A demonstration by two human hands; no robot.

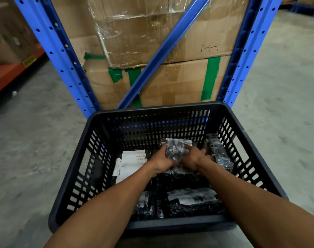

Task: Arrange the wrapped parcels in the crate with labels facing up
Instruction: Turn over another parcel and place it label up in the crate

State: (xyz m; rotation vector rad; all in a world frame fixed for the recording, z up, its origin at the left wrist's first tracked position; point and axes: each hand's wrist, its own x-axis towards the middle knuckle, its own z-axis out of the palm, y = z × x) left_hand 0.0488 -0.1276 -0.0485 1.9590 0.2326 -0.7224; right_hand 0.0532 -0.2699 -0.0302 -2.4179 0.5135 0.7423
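A black slatted crate (245,163) sat on a grey concrete floor (286,86), its far side close against a blue rack (61,51). Behind the rack's diagonal brace stood stacked cardboard boxes (179,81) patched with green tape and loose clear film. Far left, an orange shelf (7,72) carried more boxes.

Both forearms reached down into the crate from the near side and covered much of its middle. The left hand (162,162) and the right hand (193,158) were both closed around one black wrapped parcel (176,149), holding it from either side toward the far right part of the crate. A white strip showed along its far edge; the wrap was blurred, so whether that was the label could not be told for certain.

Left of the hands, a parcel with a white label (131,163) lay flat, label up, its long axis running near to far. Against the right wall a long parcel (219,152) leaned on edge, also running near to far. Near the front wall lay two more: a right front parcel (192,198), showing white and stretched left to right, and a left front parcel (145,204), partly hidden by the left forearm.
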